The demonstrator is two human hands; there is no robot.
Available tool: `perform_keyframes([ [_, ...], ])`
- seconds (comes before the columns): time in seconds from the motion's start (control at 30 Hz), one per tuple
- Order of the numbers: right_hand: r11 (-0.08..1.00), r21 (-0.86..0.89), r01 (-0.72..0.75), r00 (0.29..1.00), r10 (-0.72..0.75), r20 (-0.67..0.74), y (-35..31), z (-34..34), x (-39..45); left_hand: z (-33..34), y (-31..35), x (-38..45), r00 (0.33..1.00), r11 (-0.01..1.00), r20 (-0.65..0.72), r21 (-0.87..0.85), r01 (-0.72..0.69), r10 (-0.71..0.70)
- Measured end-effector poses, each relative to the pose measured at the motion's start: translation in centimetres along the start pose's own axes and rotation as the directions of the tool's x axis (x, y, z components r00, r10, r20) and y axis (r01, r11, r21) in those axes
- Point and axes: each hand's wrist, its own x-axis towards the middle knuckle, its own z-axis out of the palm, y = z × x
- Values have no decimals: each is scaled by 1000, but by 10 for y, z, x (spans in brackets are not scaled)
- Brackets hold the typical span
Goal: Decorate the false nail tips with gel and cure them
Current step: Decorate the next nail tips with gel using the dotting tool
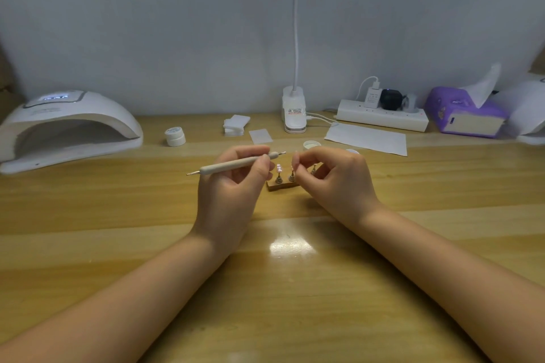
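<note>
Item 1: your left hand (233, 183), fingers curled round a dotting pen (236, 166); the pen lies nearly level, its metal tips pointing to 9 and 3 o'clock.

Item 2: your right hand (336, 180), thumb and forefinger closed narrow at the top of a nail stand; whether they pinch the tip itself cannot be told.

Item 3: false nail tips (279, 168) on small metal stands, seated on a wooden base (281, 185) between your hands, at table centre.

Item 4: curing lamp (66, 127), white, at 10 o'clock, display lit.

Item 5: closed gel pot (175, 136) at 11 o'clock; open gel pot (311, 145) just beyond your right fingers.

Item 6: wipe pads (235, 124), desk lamp clamp (294, 110) at 12 o'clock.

Item 7: paper sheet (367, 138), power strip (383, 118), purple tissue box (463, 115) at 1 to 2 o'clock.

Item 8: wooden table (295, 289) bearing all.
</note>
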Motion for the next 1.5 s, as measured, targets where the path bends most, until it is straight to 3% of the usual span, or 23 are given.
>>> perform_keyframes([
  [0.47, 991, -59, 122, 993, -122, -3, 1, 2, -2, 3, 1, -6, 979, 969, 70, 141, -202, 193],
  [0.87, 976, -109, 191, 981, -192, 2, -2, 2, -3, 4, 0, -5, 979, 967, 78, 160, -200, 189],
  [1.5, 977, -105, 188, 982, -188, 8, -2, 3, -3, 2, -1, -4, 975, 952, 66, 211, -223, 213],
])
